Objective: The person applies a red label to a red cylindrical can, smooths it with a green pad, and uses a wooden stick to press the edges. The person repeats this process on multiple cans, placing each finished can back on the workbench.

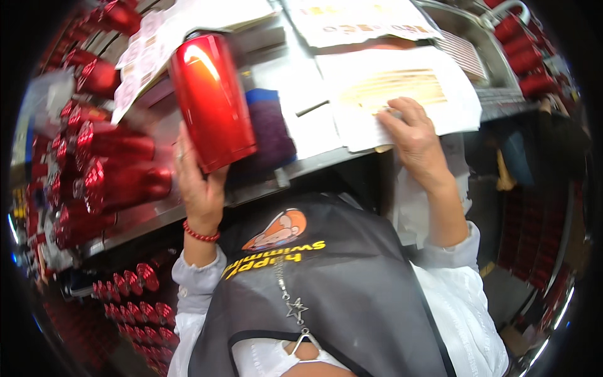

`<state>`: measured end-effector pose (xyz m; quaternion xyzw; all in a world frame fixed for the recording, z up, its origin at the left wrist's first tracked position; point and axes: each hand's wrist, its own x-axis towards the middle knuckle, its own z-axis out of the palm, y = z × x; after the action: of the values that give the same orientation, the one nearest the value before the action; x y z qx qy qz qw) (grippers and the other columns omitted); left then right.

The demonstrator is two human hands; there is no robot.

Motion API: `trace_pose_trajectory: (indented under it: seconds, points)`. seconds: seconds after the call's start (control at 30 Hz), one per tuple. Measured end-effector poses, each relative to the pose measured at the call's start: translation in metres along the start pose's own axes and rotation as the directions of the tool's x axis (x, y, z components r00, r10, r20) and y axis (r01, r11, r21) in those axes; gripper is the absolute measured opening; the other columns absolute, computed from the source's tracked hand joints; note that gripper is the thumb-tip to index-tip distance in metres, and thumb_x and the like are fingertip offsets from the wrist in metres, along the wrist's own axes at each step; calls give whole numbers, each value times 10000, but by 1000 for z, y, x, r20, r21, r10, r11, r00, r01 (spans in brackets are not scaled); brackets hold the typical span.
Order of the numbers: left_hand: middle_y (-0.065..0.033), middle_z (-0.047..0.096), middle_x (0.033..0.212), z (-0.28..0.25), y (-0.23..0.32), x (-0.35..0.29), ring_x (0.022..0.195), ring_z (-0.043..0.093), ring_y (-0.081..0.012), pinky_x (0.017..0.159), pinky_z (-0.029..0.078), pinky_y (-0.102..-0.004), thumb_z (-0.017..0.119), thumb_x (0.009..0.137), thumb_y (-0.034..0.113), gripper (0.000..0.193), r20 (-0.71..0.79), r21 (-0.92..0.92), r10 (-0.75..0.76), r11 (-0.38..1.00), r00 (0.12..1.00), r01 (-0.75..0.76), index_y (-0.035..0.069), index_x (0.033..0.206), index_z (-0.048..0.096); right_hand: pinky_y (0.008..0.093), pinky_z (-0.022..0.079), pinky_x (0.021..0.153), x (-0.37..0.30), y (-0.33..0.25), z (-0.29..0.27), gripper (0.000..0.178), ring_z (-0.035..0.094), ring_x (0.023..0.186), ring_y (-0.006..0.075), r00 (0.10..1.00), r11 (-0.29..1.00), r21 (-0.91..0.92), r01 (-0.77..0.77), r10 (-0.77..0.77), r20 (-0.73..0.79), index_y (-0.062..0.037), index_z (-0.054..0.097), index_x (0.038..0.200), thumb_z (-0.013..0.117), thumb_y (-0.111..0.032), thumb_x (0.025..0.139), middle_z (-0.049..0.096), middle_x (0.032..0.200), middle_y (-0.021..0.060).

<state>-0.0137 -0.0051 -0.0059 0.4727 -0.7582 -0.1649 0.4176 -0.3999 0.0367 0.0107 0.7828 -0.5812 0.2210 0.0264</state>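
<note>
A glossy red tumbler (213, 100) with a dark rim leans at a tilt in my left hand (202, 182). The palm and fingers support its lower end, and part of the fingers is hidden behind it. My right hand (414, 138) rests over a white sheet (364, 81) with gold-brown printed strips. Thumb and fingertips come together there around something small and pale that I cannot make out. Beside the tumbler lies a dark purple cloth (271, 132) with a blue edge.
Several red cups (125, 182) lie crowded at the left, with more on racks below. Other printed sheets (364, 19) cover the back of the metal table (314, 164). A metal basin (496, 56) holding a striped sheet stands at the right, with red cups (524, 50) beyond.
</note>
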Motion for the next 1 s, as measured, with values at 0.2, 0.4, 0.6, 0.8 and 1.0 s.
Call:
trace_pose_trajectory:
  seconds: [0.2, 0.4, 0.6, 0.8, 1.0]
  points:
    - [-234, 516, 1478, 3, 2, -2, 1320, 527, -360, 1105, 389, -422, 627, 1012, 444, 811, 8, 5, -22, 1000, 1000, 22, -68, 1561, 321, 418, 497, 865, -4, 4, 4, 269, 574, 1230, 318, 1000, 998, 47, 30, -30, -4, -53, 714, 1081, 612, 19, 843, 644, 1192, 115]
    - [-236, 526, 1470, 5, 2, -2, 1308, 535, -355, 1099, 393, -422, 609, 1018, 466, 828, -5, -6, -17, 1000, 1000, 17, -69, 1570, 302, 418, 509, 878, -4, 6, 6, 222, 588, 1180, 318, 999, 1000, 25, 13, -12, -43, -54, 709, 1059, 663, -23, 844, 643, 1130, 108]
    - [-268, 427, 1556, -2, 4, -6, 1418, 441, -404, 1166, 335, -457, 590, 1016, 501, 852, 28, 39, -65, 997, 997, 64, -85, 1562, 301, 430, 508, 889, 13, 1, 9, 173, 593, 1141, 335, 998, 994, 99, 45, -41, -41, -39, 698, 975, 730, -50, 806, 629, 1081, 120]
    - [-291, 443, 1497, -2, 8, -2, 1387, 440, -447, 1162, 343, -486, 596, 1006, 511, 856, 16, 69, -17, 998, 1000, 16, -91, 1549, 321, 473, 474, 967, 13, -1, 4, 130, 560, 1158, 403, 1000, 979, 205, 8, -3, -25, 4, 605, 864, 718, 25, 804, 591, 1108, 155]
    - [-266, 423, 1536, -12, 9, -2, 1456, 341, -439, 1205, 243, -525, 580, 1006, 534, 846, 79, 118, -11, 993, 997, 2, -83, 1537, 351, 447, 446, 1002, 25, -8, -8, 147, 537, 1190, 385, 1000, 929, 370, -24, 20, 16, 2, 607, 875, 718, 60, 799, 567, 1122, 138]
